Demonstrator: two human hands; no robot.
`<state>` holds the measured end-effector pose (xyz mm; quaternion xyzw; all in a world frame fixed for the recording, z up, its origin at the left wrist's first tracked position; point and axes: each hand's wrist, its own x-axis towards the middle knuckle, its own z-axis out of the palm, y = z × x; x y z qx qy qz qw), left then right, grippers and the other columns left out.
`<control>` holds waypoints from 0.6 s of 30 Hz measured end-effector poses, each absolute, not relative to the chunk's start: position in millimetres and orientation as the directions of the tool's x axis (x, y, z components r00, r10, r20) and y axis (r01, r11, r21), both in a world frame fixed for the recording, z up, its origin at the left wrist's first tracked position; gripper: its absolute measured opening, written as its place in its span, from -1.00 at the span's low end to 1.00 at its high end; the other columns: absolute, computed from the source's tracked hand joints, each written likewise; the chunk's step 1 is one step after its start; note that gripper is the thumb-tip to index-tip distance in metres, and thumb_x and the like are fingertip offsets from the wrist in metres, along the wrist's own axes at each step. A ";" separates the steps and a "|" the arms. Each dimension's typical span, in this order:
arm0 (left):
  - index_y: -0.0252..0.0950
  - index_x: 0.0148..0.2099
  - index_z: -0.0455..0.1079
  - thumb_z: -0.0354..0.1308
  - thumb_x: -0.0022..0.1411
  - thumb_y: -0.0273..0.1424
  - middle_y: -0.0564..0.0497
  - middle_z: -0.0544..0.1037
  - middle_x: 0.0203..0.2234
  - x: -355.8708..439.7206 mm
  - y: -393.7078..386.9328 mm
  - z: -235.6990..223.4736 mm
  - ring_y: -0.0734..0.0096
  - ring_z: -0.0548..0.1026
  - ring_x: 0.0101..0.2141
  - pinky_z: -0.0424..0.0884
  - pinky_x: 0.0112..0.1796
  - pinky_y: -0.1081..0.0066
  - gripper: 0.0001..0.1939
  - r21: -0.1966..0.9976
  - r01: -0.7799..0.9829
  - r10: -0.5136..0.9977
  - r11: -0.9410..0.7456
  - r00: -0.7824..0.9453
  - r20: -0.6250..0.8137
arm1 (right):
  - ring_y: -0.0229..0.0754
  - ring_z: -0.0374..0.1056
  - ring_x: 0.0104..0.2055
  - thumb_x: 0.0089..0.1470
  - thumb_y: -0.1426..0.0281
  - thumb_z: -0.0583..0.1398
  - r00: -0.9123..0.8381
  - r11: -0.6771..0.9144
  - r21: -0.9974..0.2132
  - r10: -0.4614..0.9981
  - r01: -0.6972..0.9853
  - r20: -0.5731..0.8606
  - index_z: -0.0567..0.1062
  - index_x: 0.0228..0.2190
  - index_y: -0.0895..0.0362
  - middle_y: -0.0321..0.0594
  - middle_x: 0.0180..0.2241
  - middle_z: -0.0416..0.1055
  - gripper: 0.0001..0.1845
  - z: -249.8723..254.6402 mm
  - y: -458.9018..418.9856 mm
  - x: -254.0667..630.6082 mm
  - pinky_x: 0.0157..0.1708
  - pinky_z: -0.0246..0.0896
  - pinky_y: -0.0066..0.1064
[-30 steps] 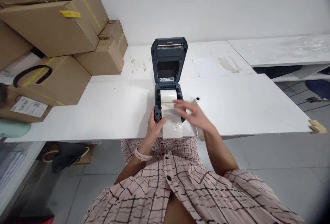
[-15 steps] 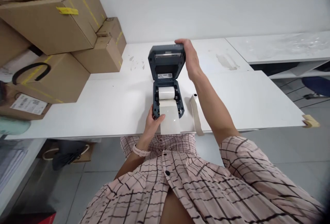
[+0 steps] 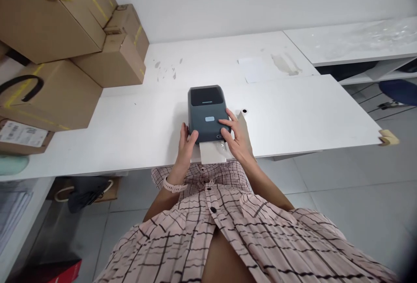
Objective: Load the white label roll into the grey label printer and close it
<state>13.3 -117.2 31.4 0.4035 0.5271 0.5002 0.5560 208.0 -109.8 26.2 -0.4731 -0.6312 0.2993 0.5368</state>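
Note:
A dark blue-grey label printer point(image 3: 206, 113) stands near the front edge of the white table with its lid down. A strip of white label paper point(image 3: 212, 153) comes out of its front and reaches the table edge. My left hand point(image 3: 186, 146) grips the printer's front left corner, thumb at the front and fingers along the side. At the front right corner, my right hand point(image 3: 236, 137) holds the lid, with its thumb near a small button and its fingers on the top and side. The paper roll inside is hidden.
A small loose roll with a trailing strip point(image 3: 244, 112) lies right of the printer, partly behind my right hand. Cardboard boxes point(image 3: 87, 64) are stacked at the left. A white sheet point(image 3: 251, 69) lies farther back. Yellowish padding point(image 3: 388, 137) covers the table's right corner.
The printer's lid has swung down and shut over the roll. My right hand has come down from the raised lid to the front right corner. My left hand has shifted off the paper.

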 end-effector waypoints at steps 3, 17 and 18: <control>-0.07 0.49 0.12 0.27 0.28 0.04 -0.10 0.24 0.46 22.1 -108.0 35.9 -0.07 0.23 0.42 0.28 0.37 0.01 -0.15 0.976 -0.177 0.991 0.128 -0.024 -0.134 | 0.04 0.07 0.50 0.27 -0.05 0.23 0.126 0.325 -0.938 0.932 0.124 0.340 0.55 -0.03 -0.13 -0.26 0.41 0.21 -0.62 20.6 -104.2 201.2 0.45 0.05 0.14; -0.13 0.39 0.23 0.26 0.28 0.06 -0.20 0.39 0.32 24.3 -108.9 13.2 -0.02 0.45 0.25 0.47 0.18 0.09 -0.24 0.996 -0.090 0.996 0.012 -0.084 -0.020 | 0.10 -0.02 0.53 0.13 -0.12 0.30 0.103 0.049 -0.979 0.994 -0.196 0.029 0.09 0.42 -0.19 -0.24 0.51 0.01 -0.03 -8.4 -101.4 196.1 0.50 -0.05 0.12; -0.13 0.39 0.22 0.26 0.27 0.07 -0.21 0.38 0.32 24.0 -113.5 10.8 0.00 0.45 0.24 0.47 0.16 0.11 -0.23 0.997 -0.070 0.996 0.015 -0.087 -0.021 | 0.10 -0.04 0.53 0.12 -0.11 0.30 0.104 0.048 -0.980 0.994 -0.192 0.028 0.09 0.42 -0.18 -0.24 0.51 0.00 -0.02 -8.5 -100.9 196.9 0.50 -0.07 0.11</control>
